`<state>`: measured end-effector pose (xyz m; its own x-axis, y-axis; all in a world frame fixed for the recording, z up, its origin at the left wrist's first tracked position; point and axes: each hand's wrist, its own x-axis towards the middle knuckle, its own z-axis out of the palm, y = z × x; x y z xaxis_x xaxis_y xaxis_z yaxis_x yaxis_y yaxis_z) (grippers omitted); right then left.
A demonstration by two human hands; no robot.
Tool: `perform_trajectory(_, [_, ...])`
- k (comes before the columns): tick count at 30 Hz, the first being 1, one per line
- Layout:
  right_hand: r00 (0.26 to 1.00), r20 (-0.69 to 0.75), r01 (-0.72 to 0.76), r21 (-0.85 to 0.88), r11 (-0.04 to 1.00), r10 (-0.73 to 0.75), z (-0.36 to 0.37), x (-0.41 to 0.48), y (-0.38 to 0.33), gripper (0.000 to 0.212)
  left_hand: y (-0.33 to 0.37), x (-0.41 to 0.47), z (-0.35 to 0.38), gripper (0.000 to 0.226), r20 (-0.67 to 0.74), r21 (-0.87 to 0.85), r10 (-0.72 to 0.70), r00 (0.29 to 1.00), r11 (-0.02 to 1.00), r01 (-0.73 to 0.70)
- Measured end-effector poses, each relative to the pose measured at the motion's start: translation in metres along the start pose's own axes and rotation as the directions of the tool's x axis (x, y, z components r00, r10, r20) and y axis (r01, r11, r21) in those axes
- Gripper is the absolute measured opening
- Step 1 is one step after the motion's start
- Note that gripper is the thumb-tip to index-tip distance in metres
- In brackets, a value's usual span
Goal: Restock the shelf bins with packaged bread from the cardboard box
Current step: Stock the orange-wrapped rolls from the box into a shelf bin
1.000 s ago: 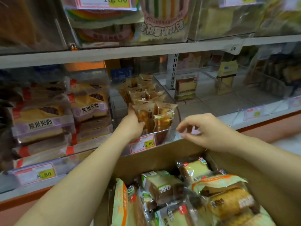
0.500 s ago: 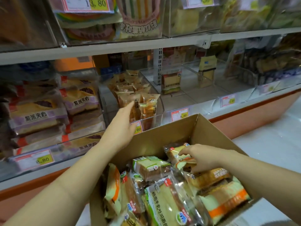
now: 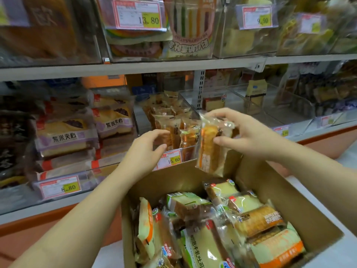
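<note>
We find the right hand (image 3: 245, 136) gripping a bread packet (image 3: 209, 151) by its upper end, above the cardboard box (image 3: 270, 182) and just before the clear bin (image 3: 190, 147). The left hand (image 3: 146, 149) is loosely curled, holding nothing. We judge the slick wrapper may slip, or crowding may topple the bin's upright packets (image 3: 173, 130). The shop shelves (image 3: 173, 64) carry price tags (image 3: 170, 160).

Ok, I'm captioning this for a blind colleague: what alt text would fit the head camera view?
A person's right hand holds a clear-wrapped bread pack above an open cardboard box of packaged bread. The empty left hand hovers before a clear shelf bin of similar packs, tagged 15.60.
</note>
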<state>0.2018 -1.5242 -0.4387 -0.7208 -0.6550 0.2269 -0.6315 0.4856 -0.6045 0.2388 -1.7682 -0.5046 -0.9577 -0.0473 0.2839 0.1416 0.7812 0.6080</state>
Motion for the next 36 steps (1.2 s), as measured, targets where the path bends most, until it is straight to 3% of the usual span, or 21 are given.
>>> perform_trajectory(4, [0.993, -0.055, 0.105, 0.030, 0.994, -0.103, 0.003, 0.049, -0.025, 0.037, 0.006, 0.011, -0.011, 0.044, 0.010, -0.258, -0.041, 0.999, 0.965, 0.042])
perform_trajectory(7, [0.989, -0.065, 0.135, -0.017, 0.991, -0.136, 0.018, 0.079, -0.023, 0.035, 0.007, 0.019, -0.012, 0.045, -0.004, -0.309, -0.049, 0.999, 0.950, 0.046])
perform_trajectory(12, [0.996, -0.053, 0.063, -0.132, 0.989, -0.071, 0.047, 0.104, 0.003, 0.039, -0.001, 0.034, 0.006, 0.053, -0.033, -0.234, -0.128, 0.991, 0.965, 0.117])
perform_trajectory(15, [0.999, -0.021, 0.018, -0.262, 0.965, -0.025, 0.053, 0.101, 0.015, 0.054, -0.011, 0.042, 0.024, 0.050, 0.048, -0.054, -0.172, 0.984, 0.983, 0.175])
perform_trajectory(17, [0.997, -0.078, -0.041, -0.347, 0.937, 0.015, 0.050, 0.092, 0.025, 0.060, -0.015, 0.046, 0.032, 0.050, 0.105, 0.037, -0.193, 0.976, 0.981, 0.190])
perform_trajectory(21, [0.988, -0.112, -0.150, -0.512, 0.846, 0.108, 0.050, 0.073, 0.044, 0.054, -0.019, 0.048, 0.037, 0.056, 0.139, 0.148, -0.205, 0.969, 0.972, 0.184])
perform_trajectory(24, [0.981, -0.127, -0.193, -0.488, 0.851, 0.150, 0.062, 0.075, 0.053, 0.054, -0.019, 0.049, 0.040, 0.056, 0.111, 0.173, -0.213, 0.971, 0.966, 0.192])
perform_trajectory(30, [0.978, -0.139, -0.196, -0.377, 0.905, 0.154, 0.059, 0.091, 0.058, 0.032, -0.021, 0.048, 0.042, 0.056, 0.037, 0.130, -0.260, 0.965, 0.958, 0.254])
perform_trajectory(36, [0.989, -0.109, -0.140, -0.434, 0.890, 0.103, 0.032, 0.105, 0.054, 0.026, -0.025, 0.060, 0.045, 0.048, 0.122, 0.149, -0.325, 0.938, 0.940, 0.307])
